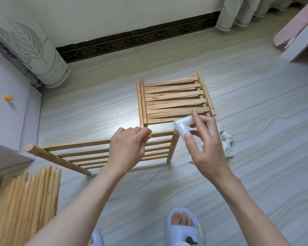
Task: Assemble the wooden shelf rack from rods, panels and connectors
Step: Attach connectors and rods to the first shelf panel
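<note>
Early stage, by the look of it. One slatted panel (100, 153) held on edge on the floor (96, 114), a white plastic connector (182, 127) going onto the top of its right end rod; no fitting visible on the other end rod. Second stack of panels (174, 99) lying flat beyond, untouched. Bundle of loose rods (25, 197) bottom left, spare connectors (227, 142) heaped just right of the panel, partly hidden behind the hand. No uprights joined yet, so most of the build left.

Left hand (126, 150): fingers curled over the top slat, gripping it to steady the panel. Right hand (206, 141): thumb & forefinger pinching the connector, other fingers loosely spread.

Wood pale, unfinished, visible grain; rods round, slats flat & thin. Connector translucent, smooth, elbow-shaped w/ tubular sockets.
</note>
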